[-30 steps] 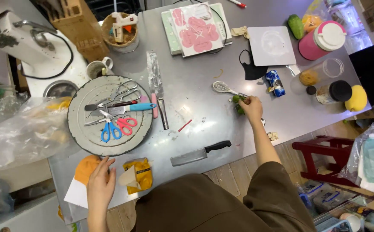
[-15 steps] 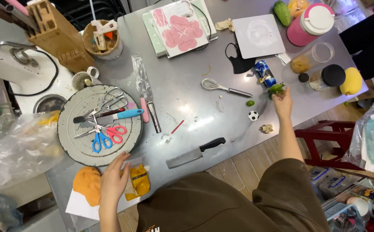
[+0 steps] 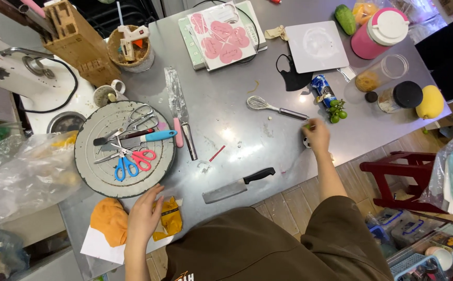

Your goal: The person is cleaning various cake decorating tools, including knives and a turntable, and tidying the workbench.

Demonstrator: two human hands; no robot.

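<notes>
Your right hand [image 3: 317, 136] pinches a small green grape [image 3: 306, 126], the grape bunch [image 3: 335, 110] just beyond. Your left hand [image 3: 144, 214] lies flat, open, on yellow packets [image 3: 169, 218], round tray [image 3: 101, 179] ahead.

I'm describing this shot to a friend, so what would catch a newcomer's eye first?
The round grey tray at the table's left, piled with blue and red scissors. Next, the black-handled cleaver at the near edge. The right hand rests by a whisk and green grapes.
</notes>
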